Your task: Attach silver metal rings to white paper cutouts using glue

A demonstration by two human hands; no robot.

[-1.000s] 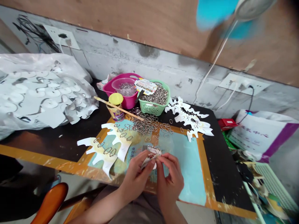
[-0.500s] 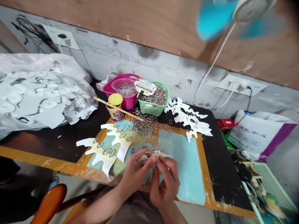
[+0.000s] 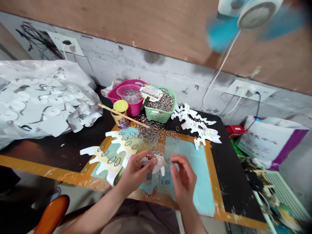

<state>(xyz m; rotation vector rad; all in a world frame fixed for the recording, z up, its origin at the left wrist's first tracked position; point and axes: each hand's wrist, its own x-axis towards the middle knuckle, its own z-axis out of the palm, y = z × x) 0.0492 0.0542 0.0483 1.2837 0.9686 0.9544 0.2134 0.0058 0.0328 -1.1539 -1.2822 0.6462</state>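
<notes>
White paper cutout [image 3: 154, 162] we log pinched in our left hand [image 3: 134, 170], oval metal links [image 3: 151, 156] attached; our right hand [image 3: 184, 182] open, curled, apart from it. Done: two linked cutouts [image 3: 107, 161] on the printed board [image 3: 195, 185]. Left: a loose link heap [image 3: 152, 133], a full green plastic basket [image 3: 152, 113].

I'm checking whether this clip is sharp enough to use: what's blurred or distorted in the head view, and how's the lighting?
In the head view, the fan's blue blades are heavily smeared, the left hand and right hand look only slightly soft, the light is even without hard glare, and the wall slants across the frame.
</notes>
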